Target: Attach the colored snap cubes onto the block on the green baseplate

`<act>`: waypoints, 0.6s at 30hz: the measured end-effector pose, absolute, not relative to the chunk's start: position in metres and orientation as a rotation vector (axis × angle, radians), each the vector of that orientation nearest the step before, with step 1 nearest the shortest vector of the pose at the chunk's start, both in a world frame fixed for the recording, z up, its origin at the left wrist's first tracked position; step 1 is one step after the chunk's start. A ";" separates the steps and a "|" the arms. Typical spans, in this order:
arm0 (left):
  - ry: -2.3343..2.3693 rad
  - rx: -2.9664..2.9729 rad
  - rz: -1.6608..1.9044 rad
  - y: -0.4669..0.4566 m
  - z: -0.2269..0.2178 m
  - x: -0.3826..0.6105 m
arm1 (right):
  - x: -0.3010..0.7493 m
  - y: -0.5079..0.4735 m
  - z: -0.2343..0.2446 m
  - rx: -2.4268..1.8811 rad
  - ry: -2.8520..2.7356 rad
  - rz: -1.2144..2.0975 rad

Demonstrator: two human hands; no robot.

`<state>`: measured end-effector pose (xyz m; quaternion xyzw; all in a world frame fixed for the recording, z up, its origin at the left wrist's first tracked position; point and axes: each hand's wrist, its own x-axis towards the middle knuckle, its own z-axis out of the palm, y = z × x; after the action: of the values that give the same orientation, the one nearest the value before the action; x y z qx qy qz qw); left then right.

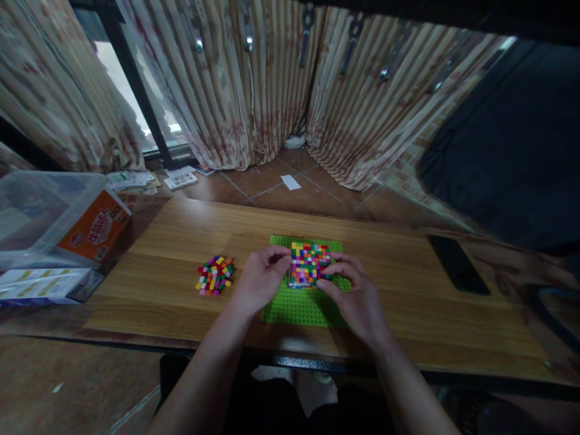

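Note:
A square, multicoloured block of small toy bricks (310, 264) stands on a green studded baseplate (304, 309) on the wooden table. My right hand (360, 296) grips the block's right side, with its thumb at the near corner and its fingers along the edge. At the upper left edge of the block is my left hand (260, 278), thumb and forefinger pinched together. Whatever lies between those fingertips, if anything, is too small to make out. To the left of that hand lies a loose pile of small coloured bricks (214, 275).
A black phone (458, 264) lies at the right of the wooden table (158, 290). Left of the table are a clear plastic bin (40, 211) with an orange label and a white box (45, 285). Striped curtains (244, 90) hang behind, above a tiled floor.

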<state>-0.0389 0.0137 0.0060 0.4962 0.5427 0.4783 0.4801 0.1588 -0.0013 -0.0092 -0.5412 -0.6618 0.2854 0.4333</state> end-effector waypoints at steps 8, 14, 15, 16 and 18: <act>1.343 1.202 1.181 0.013 0.003 -0.035 | 0.159 0.000 -0.011 -1.326 -1.619 0.827; 1.342 1.176 1.185 0.012 0.000 -0.031 | 0.160 0.004 -0.015 -1.309 -1.534 0.958; 1.350 1.182 1.184 0.012 -0.002 -0.030 | 0.160 0.005 -0.015 -1.308 -1.528 0.971; 1.358 1.192 1.180 0.012 -0.003 -0.030 | 0.160 0.005 -0.016 -1.307 -1.524 0.984; 1.377 1.218 1.167 0.012 -0.005 -0.030 | 0.160 0.005 -0.016 -1.302 -1.515 1.004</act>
<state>-0.0298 0.0118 -0.0053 0.4957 0.5603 0.4749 0.4635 0.1603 0.0051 -0.0161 -0.5237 -0.6092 0.4039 0.4376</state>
